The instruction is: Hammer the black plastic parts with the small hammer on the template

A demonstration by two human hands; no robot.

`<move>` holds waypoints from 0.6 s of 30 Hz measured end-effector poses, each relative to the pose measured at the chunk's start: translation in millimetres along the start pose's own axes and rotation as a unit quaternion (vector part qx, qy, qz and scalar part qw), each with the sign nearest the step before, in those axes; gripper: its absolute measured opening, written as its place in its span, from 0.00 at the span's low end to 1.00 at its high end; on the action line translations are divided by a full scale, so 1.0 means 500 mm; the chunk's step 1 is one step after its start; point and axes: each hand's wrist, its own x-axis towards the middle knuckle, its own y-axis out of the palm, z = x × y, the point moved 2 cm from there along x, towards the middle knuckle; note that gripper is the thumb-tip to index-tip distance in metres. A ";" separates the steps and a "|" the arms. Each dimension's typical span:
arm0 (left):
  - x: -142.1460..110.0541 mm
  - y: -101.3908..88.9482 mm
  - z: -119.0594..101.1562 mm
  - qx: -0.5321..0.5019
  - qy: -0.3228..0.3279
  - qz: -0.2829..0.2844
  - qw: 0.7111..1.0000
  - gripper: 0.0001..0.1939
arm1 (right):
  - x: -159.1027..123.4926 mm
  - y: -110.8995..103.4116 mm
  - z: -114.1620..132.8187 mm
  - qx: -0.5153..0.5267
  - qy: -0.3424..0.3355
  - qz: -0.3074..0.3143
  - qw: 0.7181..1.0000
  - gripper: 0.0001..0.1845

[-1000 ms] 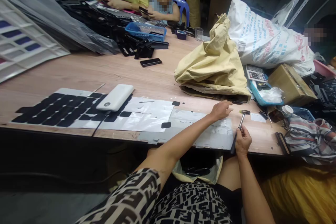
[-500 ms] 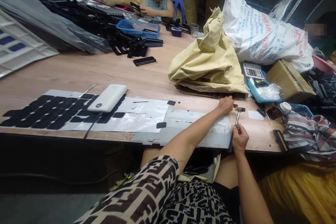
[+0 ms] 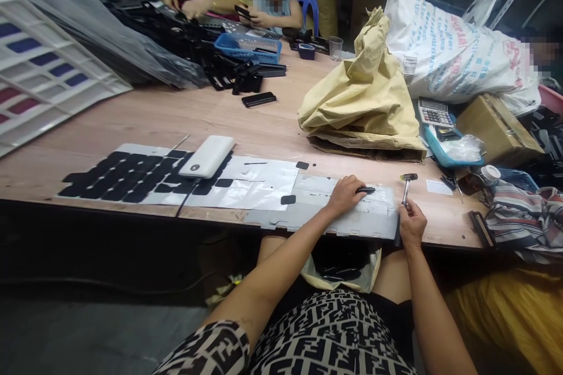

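Note:
My right hand (image 3: 412, 224) is wrapped round the handle of a small hammer (image 3: 405, 190), its head raised at the far end. To its left, my left hand (image 3: 345, 194) is closed on a slim black piece (image 3: 366, 190) that sticks out past the fingers; its exact kind is too small to tell. Beneath that hand lies a clear plastic-covered sheet (image 3: 323, 214) along the table's front edge. Left of it, a white sheet (image 3: 264, 184) carries rows of black rounded pads (image 3: 127, 179), and a white power bank (image 3: 207, 156) rests on top.
A tan sack (image 3: 365, 105) stands behind my hands, with a large white bag (image 3: 457, 53) beyond. At right are a calculator (image 3: 434, 113), a cardboard box (image 3: 501, 132) and a striped cloth (image 3: 523, 217). Black parts (image 3: 176, 41) and a blue basket (image 3: 248, 50) lie near two other people.
My left hand has drawn back to the left, away from the hammer, with the slim black piece in it. The right hand keeps hold of the hammer. The whole view has shifted slightly.

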 end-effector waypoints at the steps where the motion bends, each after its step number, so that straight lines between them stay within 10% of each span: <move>1: 0.000 0.003 0.002 -0.017 -0.004 -0.006 1.000 0.09 | 0.000 0.000 0.000 -0.005 -0.005 0.000 1.000 0.28; 18: 0.017 0.007 0.018 -0.064 -0.041 -0.024 0.997 0.08 | -0.073 -0.006 0.105 -0.120 -0.225 0.160 0.954 0.19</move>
